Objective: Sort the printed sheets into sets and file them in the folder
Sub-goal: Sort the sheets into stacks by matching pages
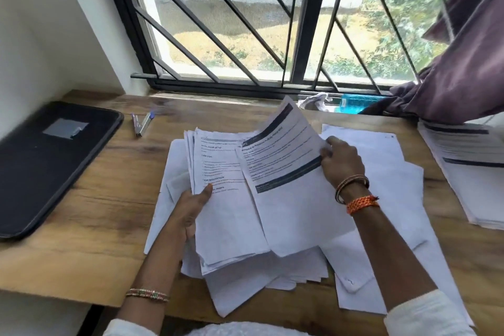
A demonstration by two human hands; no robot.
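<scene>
Stack of printed sheets (226, 215) gripped by left hand (191, 213), top sheet (289, 172) pinched at its 3 o'clock edge by right hand (342, 162) fingers, black folder (46, 166) lain at 9 o'clock on table (90, 240)

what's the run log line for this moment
stage: sorting | left hand: holds sheet stack | right hand: pinches top sheet, lifting its edge | folder: closed, on desk at left, untouched

Wood desk (81, 226) w/ pens (141, 124) at back; blue bottle (357, 102), white cloth (313, 101) on sill; purple curtain (463, 63) right.
</scene>
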